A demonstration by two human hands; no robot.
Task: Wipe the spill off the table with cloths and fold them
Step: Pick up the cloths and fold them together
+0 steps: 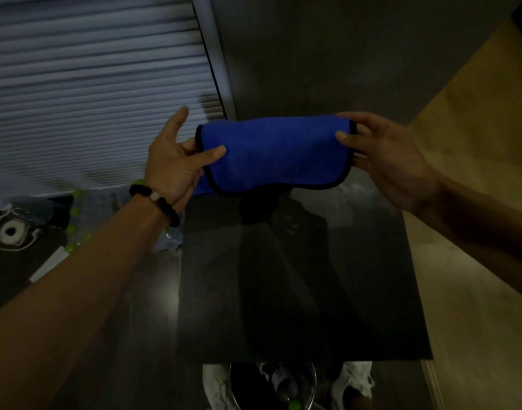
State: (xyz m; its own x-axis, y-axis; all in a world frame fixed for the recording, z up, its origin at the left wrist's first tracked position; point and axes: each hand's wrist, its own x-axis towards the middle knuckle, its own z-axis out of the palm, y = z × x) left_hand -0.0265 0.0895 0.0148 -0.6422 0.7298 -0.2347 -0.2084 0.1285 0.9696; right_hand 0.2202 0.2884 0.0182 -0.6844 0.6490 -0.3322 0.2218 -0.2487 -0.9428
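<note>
A blue cloth with a black hem hangs folded double in the air above the far end of a small dark table. My left hand pinches its left end between thumb and fingers; a black bead bracelet is on that wrist. My right hand pinches the right end the same way. The cloth is stretched level between both hands, its folded edge up and the hemmed edges sagging below. Its shadow falls on the tabletop. No spill can be made out on the dark surface.
A grey roller shutter fills the left background. A tan wall runs along the right. A roll of tape and bottles with green caps lie on the floor at left. A metal bin sits below the table's near edge.
</note>
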